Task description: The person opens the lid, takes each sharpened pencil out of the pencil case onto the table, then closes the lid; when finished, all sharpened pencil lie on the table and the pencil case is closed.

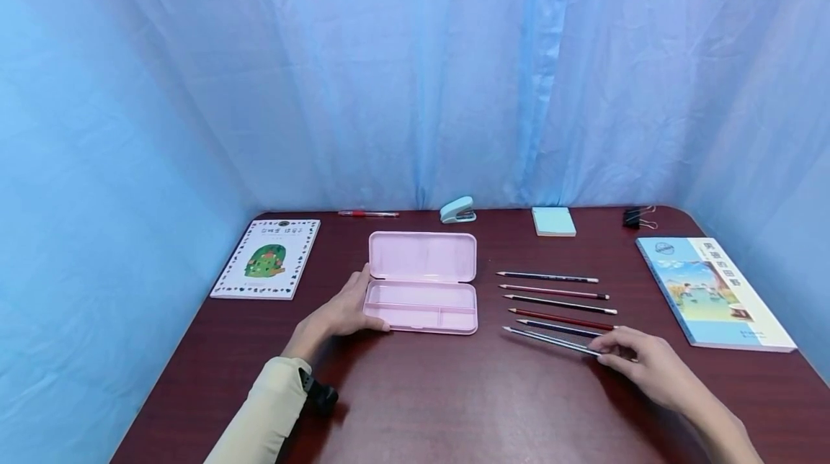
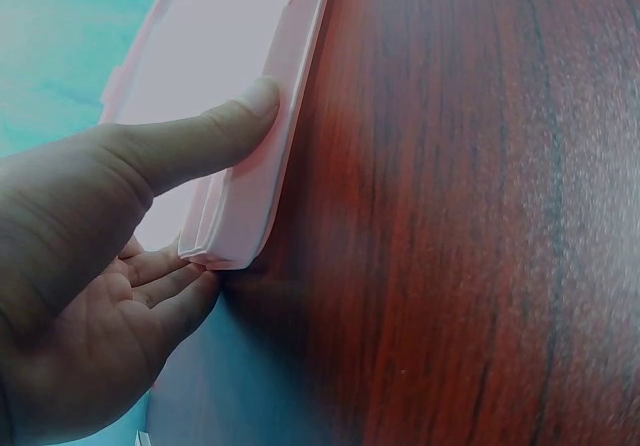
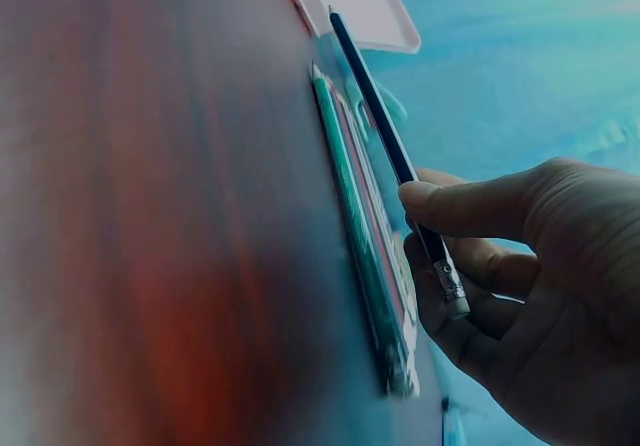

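A pink pencil case (image 1: 403, 317) lies with its lid (image 1: 423, 256) raised at the back, its compartments holding nothing. My left hand (image 1: 342, 308) holds its left end, the thumb (image 2: 215, 136) along the front wall and the fingers around the side. Between right thumb and fingertips, my right hand (image 1: 651, 367) pinches a dark pencil (image 3: 372, 96) near its eraser end. In the right wrist view this pencil is tilted above the others, its tip towards the case. Several pencils (image 1: 558, 302) lie in a row right of the case, a green one (image 3: 350, 201) nearest in the right wrist view.
At the back are a red pen (image 1: 368, 214), a pale stapler (image 1: 457, 210), a sticky-note pad (image 1: 554, 221) and a black binder clip (image 1: 638, 217). A white book (image 1: 267, 260) lies at the left, another book (image 1: 713, 291) at the right. Blue curtains enclose the table.
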### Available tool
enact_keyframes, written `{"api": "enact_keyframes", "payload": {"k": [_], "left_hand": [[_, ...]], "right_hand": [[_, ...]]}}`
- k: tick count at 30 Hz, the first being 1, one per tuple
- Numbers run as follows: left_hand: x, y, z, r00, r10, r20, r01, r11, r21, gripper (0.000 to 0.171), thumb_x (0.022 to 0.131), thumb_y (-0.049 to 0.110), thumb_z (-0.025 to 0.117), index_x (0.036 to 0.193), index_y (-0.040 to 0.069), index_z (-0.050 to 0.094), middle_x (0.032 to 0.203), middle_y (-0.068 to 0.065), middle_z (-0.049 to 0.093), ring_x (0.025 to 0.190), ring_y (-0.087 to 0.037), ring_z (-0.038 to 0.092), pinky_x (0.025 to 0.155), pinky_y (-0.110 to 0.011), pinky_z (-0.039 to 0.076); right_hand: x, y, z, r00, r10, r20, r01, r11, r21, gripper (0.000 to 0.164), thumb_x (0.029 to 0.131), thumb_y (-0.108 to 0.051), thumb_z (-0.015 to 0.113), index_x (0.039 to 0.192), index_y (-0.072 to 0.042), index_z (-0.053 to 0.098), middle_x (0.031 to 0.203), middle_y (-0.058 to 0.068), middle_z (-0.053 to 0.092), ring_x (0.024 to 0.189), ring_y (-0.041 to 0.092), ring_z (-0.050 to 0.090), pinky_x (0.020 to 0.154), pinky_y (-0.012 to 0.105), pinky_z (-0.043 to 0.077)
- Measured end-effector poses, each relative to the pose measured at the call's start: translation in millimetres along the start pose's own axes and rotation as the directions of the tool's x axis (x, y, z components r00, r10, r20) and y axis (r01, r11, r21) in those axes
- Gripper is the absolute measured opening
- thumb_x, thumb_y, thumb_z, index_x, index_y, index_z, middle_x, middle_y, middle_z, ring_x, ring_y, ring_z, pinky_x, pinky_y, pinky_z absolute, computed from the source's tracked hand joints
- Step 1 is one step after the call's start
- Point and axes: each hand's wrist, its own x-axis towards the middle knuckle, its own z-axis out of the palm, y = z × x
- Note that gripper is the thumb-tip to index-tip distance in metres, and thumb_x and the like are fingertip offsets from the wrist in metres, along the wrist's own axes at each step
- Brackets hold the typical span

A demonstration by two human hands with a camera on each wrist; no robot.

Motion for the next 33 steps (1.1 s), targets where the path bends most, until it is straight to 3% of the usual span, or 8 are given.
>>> {"api": "enact_keyframes", "payload": {"k": [5,9,17,25,33], "left_hand": [[-0.5,-0.3,-0.2,1.000,-0.001,0.001,0.001,1.000,0.001,0.123,0.064,0.043,0.081,0.147,0.002,0.000,0.146,-0.017,0.021,0.132,-0.024,0.025,0.107,-0.039,0.024],[-0.4,-0.3,-0.2,1.000,-0.008,0.006,0.008,1.000,0.009,0.123,0.065,0.043,0.081,0.148,0.003,0.000,0.146,-0.017,0.021,0.132,-0.024,0.024,0.107,-0.039,0.024],[-0.1,0.6,0.0,0.999,-0.030,0.015,0.030,1.000,-0.003,0.123,0.065,0.044,0.080,0.148,0.004,-0.002,0.147,-0.016,0.019,0.133,-0.023,0.023,0.107,-0.040,0.024],[0.1,-0.6,1.8,1.000,-0.027,0.015,0.027,1.000,-0.002,0.124,0.064,0.045,0.081,0.148,0.005,-0.002,0.147,-0.016,0.019,0.132,-0.023,0.024,0.107,-0.039,0.024],[0.0,0.2,0.5,1.000,-0.015,0.014,0.015,1.000,-0.002,0.124,0.065,0.045,0.080,0.148,0.005,-0.002,0.147,-0.016,0.019,0.132,-0.023,0.024,0.107,-0.039,0.024]], "right_hand": [[-18,9,-4,0.995,0.096,0.023,-0.096,0.995,0.020,0.015,0.083,-0.016,0.067,0.094,-0.027,0.067,0.081,-0.015,0.057,0.069,0.000,0.049,0.059,0.022,0.041],[-27,15,-2,0.992,0.121,0.022,-0.122,0.992,0.016,0.018,0.082,-0.015,0.068,0.093,-0.029,0.067,0.081,-0.015,0.057,0.068,0.000,0.049,0.058,0.022,0.041],[-33,21,3,0.996,0.074,-0.048,-0.075,0.997,-0.013,0.021,0.079,-0.015,0.071,0.089,-0.033,0.068,0.087,-0.016,0.060,0.066,-0.001,0.046,0.056,0.021,0.037],[-36,23,8,0.995,0.020,-0.102,-0.026,0.998,-0.054,0.029,0.072,-0.005,0.074,0.087,-0.029,0.068,0.080,-0.017,0.054,0.064,-0.003,0.043,0.054,0.020,0.036],[-25,10,4,0.993,-0.036,-0.111,0.024,0.994,-0.109,0.030,0.073,-0.005,0.074,0.088,-0.030,0.067,0.083,-0.018,0.054,0.068,-0.003,0.045,0.057,0.022,0.040]]}}
